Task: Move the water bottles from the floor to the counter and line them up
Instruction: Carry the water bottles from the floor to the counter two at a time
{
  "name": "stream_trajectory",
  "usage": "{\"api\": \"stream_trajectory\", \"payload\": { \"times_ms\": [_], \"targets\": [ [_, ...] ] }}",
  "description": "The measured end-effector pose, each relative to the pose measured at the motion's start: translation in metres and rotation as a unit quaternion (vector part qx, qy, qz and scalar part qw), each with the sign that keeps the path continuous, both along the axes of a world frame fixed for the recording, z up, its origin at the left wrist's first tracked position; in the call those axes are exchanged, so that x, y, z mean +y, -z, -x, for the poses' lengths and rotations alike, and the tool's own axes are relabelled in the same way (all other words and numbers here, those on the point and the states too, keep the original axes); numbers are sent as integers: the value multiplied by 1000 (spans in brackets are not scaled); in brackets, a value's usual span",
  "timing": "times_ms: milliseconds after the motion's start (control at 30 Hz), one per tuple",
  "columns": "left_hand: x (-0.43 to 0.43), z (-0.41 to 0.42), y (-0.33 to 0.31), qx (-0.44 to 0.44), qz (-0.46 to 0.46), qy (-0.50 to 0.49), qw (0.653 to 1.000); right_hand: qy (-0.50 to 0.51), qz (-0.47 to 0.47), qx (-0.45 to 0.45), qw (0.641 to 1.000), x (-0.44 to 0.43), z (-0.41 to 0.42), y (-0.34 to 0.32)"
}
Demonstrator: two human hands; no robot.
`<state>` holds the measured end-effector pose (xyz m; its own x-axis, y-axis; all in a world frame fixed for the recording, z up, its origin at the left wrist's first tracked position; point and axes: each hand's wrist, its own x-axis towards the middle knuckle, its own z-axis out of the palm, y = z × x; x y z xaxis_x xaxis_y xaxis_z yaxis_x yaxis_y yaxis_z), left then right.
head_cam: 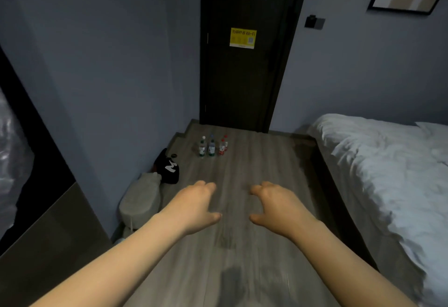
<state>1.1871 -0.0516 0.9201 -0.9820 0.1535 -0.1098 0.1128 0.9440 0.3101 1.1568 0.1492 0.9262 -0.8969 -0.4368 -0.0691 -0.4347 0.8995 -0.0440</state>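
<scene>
The water bottles (212, 146) stand upright in a tight cluster on the wood-look floor (254, 161), just above the middle of the frame at the foot of the dark door (244, 76). Two with green labels (202, 148) are on the left of the group and two with red labels (222, 148) on the right. A blue-capped one seems to stand behind them, though it is too small to be sure. Both arms reach forward in the lower half of the frame. The left hand (196, 203) and the right hand (274, 203) hover over bare floor with fingers loosely curled, empty and well short of the bottles. The bottles look like small sealed plastic ones, so each is probably light but weighted by its water. The walls are likely thin and will give under a hard squeeze, and the labels are probably smooth. A wrap around the labelled middle, or just under the shoulder, should hold best; pinching the cap risks a swing. Standing so close, one may tip its neighbour when lifted. A black cap with a white letter (171, 167) and a grey bag (141, 197) lie along the left wall, and a white bed (388, 173) fills the right. The dark grey surface (48, 234) at lower left may be the counter.
</scene>
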Motion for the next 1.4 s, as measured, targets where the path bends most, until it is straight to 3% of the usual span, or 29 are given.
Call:
{"api": "stream_trajectory", "payload": {
  "times_ms": [500, 933, 1400],
  "targets": [
    [2, 240, -4, -10, 1, -24, 1000, -21, 16, 1, 1000, -4, 255, -6],
    [-58, 470, -5, 11, -36, -13, 999, -2, 46, -10, 999, -53, 486, -2],
    [-69, 694, 13, -13, -47, -1, 999, 13, 58, -17, 998, -58, 712, 43]
  ]
}}
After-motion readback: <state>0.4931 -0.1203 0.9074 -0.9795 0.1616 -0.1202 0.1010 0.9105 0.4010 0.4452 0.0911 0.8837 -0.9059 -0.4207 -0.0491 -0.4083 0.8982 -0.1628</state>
